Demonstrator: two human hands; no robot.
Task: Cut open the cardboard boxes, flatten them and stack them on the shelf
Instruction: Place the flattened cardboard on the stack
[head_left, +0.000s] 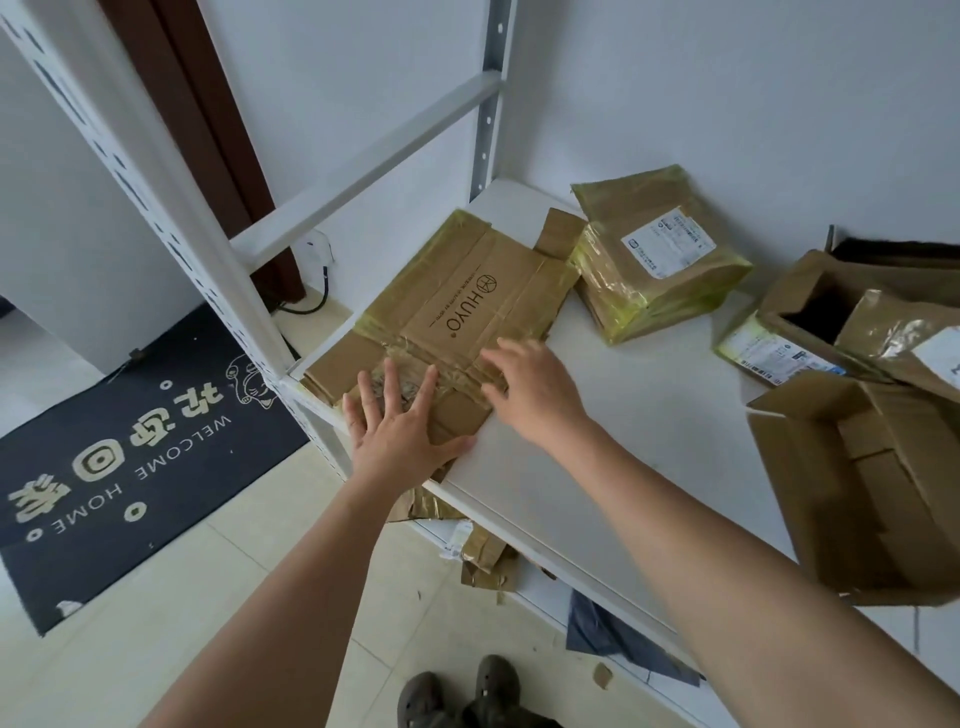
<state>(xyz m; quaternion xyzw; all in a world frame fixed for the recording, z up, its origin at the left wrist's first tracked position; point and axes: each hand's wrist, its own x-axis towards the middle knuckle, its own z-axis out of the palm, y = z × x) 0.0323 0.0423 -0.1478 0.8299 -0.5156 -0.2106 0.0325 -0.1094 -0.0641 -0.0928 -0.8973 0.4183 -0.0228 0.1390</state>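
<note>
A flattened cardboard box (467, 291) printed HUYO lies at the left end of the white shelf (649, 415), its near flaps taped. My left hand (400, 421) presses flat on its near corner, fingers spread. My right hand (535, 389) rests with straight fingers on the box's near right edge. A taped, closed box (660, 260) with a white label stands behind, near the wall. At the right lie an opened box (857, 483) with flaps up and a second opened box (841, 306) with a label. No knife is in sight.
White shelf uprights (156, 208) and a crossbar (363, 161) frame the left side. Cardboard scraps (483, 556) and a grey cloth (613, 634) lie on the lower shelf. A dark welcome mat (130, 452) covers the tiled floor at left. My shoes (462, 696) are below.
</note>
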